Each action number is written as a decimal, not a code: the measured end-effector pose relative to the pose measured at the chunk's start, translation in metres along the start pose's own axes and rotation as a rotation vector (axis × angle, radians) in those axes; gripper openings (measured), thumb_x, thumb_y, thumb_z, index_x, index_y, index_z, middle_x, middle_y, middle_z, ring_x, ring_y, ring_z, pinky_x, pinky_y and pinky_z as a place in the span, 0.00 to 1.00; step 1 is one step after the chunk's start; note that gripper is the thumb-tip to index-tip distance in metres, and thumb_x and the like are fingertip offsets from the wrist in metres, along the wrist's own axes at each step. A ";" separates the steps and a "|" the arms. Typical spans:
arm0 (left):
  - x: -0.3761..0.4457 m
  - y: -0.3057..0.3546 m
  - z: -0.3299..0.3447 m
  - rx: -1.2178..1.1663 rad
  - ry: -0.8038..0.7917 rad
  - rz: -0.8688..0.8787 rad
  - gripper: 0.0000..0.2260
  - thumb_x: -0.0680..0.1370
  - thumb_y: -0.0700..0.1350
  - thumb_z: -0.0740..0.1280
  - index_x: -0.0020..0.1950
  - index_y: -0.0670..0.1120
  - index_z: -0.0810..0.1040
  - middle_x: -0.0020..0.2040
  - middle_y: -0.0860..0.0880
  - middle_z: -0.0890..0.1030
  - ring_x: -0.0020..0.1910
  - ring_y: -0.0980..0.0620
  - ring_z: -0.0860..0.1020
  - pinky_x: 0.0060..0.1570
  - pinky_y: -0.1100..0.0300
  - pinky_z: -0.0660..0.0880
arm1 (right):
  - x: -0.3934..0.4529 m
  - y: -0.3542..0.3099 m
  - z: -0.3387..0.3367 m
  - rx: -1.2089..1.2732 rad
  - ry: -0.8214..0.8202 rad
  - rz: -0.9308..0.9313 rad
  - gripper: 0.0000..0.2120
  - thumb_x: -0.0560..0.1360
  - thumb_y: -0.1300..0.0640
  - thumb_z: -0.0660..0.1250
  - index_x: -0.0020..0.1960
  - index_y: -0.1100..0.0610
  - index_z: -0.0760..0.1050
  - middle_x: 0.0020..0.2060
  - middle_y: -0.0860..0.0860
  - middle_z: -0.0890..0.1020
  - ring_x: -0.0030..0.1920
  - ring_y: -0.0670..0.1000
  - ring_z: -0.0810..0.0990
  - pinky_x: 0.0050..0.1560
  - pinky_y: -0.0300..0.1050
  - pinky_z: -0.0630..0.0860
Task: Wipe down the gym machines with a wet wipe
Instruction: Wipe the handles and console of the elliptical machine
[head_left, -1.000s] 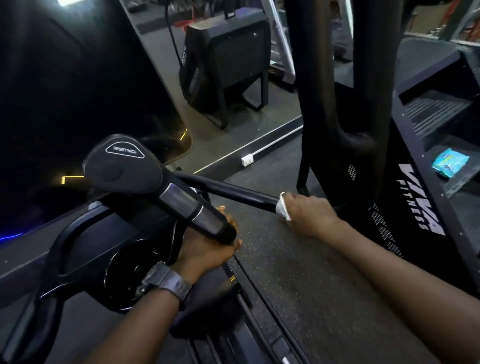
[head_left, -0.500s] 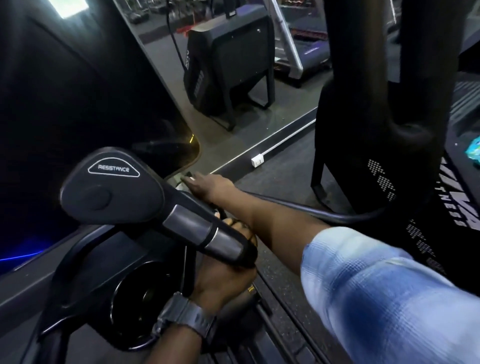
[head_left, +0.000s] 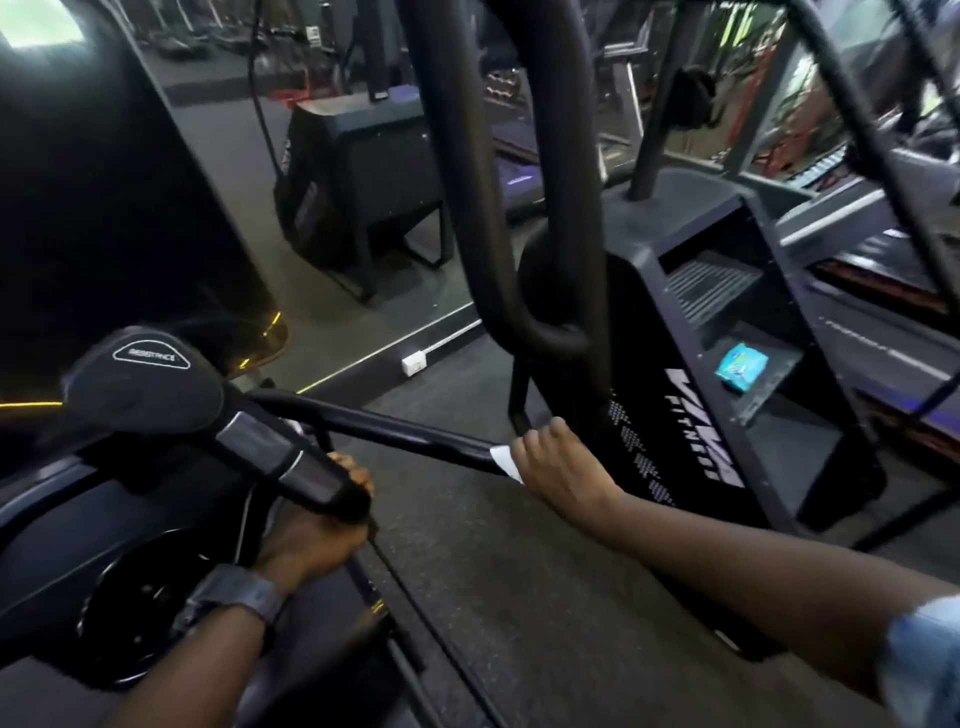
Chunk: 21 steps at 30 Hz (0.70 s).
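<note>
Wiping the handlebar

Right hand (head_left: 558, 467) grips wet wipe (head_left: 505, 461) around handlebar (head_left: 395, 428); left hand (head_left: 317, 525) grips another bar underneath; slide in long, firm strokes.

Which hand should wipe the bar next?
The right hand: it already holds the wipe wrapped on the bar. The left hand grips the handle.

Your left forearm is bare, and on its wrist you wear a dark grey, chunky, square-cased wristwatch (head_left: 236, 597) with a wide strap. Your right forearm is bare up to a pale blue, faintly striped fabric sleeve (head_left: 922, 660), pushed back near the elbow.
</note>
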<state>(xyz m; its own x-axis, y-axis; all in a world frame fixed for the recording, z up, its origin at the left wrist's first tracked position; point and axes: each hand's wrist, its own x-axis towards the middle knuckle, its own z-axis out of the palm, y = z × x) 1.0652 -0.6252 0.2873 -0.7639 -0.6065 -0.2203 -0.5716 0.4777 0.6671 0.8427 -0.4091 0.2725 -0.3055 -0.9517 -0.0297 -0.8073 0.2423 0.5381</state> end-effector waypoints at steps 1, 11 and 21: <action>-0.004 0.007 -0.004 0.048 -0.009 0.076 0.14 0.71 0.63 0.71 0.38 0.63 0.66 0.41 0.59 0.65 0.44 0.69 0.64 0.45 0.80 0.62 | -0.008 0.007 0.002 -0.053 0.091 -0.038 0.03 0.71 0.57 0.66 0.43 0.54 0.78 0.35 0.53 0.78 0.36 0.55 0.77 0.49 0.53 0.68; -0.056 0.050 0.006 -0.974 0.219 0.057 0.06 0.71 0.35 0.74 0.47 0.39 0.82 0.42 0.47 0.84 0.47 0.51 0.81 0.53 0.57 0.77 | -0.079 0.082 -0.017 0.007 0.474 -0.029 0.25 0.80 0.59 0.48 0.75 0.61 0.64 0.75 0.55 0.66 0.78 0.56 0.58 0.74 0.59 0.61; -0.062 0.088 0.001 -1.240 0.360 -0.042 0.04 0.75 0.35 0.71 0.44 0.44 0.81 0.31 0.54 0.83 0.29 0.59 0.81 0.30 0.67 0.78 | -0.025 0.030 -0.076 1.843 0.693 1.105 0.14 0.84 0.48 0.55 0.66 0.48 0.73 0.56 0.44 0.78 0.62 0.48 0.76 0.62 0.43 0.69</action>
<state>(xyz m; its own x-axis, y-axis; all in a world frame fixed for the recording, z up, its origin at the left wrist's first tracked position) 1.0623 -0.5449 0.3587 -0.5188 -0.8351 -0.1830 0.2130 -0.3336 0.9184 0.8646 -0.3925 0.3534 -0.9847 -0.1636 0.0606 -0.0645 0.0188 -0.9977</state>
